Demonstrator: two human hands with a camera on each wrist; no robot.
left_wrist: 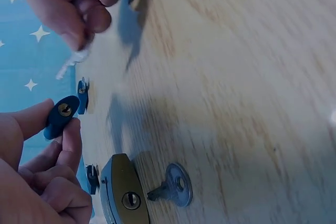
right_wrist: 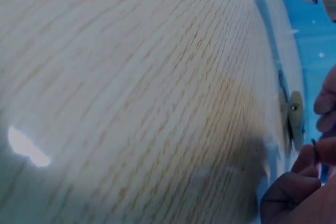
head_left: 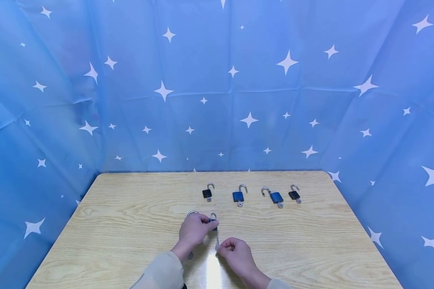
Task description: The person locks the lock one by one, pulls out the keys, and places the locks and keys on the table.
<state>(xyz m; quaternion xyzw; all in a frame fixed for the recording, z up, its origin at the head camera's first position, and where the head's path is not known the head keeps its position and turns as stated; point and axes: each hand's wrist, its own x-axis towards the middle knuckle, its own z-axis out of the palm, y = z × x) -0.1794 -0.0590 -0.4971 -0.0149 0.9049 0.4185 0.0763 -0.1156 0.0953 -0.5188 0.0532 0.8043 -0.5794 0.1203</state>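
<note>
My left hand [head_left: 194,230] pinches a small blue padlock [head_left: 213,225] between thumb and finger, its shackle upward. In the left wrist view the keyhole of this blue padlock [left_wrist: 64,109] faces the camera. My right hand [head_left: 237,257] pinches a key [head_left: 217,241] just below and apart from the lock; its blade [left_wrist: 65,70] points toward the lock. Beneath my left hand a larger brass-faced padlock [left_wrist: 126,192] lies on the table, with a loose key [left_wrist: 177,185] beside its keyhole.
Across the back of the wooden table [head_left: 130,208] lie a black padlock [head_left: 207,194], a blue padlock [head_left: 238,196], another blue padlock [head_left: 276,197] and a black padlock [head_left: 294,195], each with its shackle open and a key inserted. A blue starry curtain [head_left: 202,136] surrounds the table.
</note>
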